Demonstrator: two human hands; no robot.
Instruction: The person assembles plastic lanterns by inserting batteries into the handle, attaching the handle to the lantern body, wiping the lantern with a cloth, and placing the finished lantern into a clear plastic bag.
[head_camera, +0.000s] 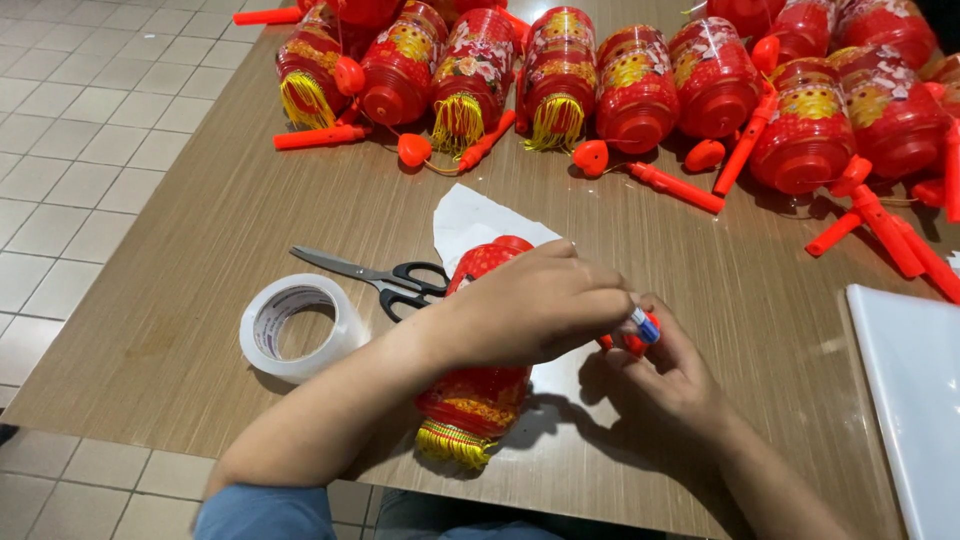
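Observation:
A red lantern (473, 395) with gold print and a yellow tassel lies on the wooden table (200, 250) close to the front edge. My left hand (530, 305) reaches over it, fingers closed around a small blue and white cylinder (644, 325). My right hand (665, 375) sits just to the right, pinching a small red plastic part (628, 343) that touches the cylinder. Under the lantern's far end lies a white sheet of paper (465, 222).
Black-handled scissors (375, 275) and a roll of clear tape (300, 327) lie left of the lantern. Several red lanterns (635, 90) with red handles (675, 187) crowd the table's far side. A white board (915, 400) sits at the right edge. Tiled floor lies left.

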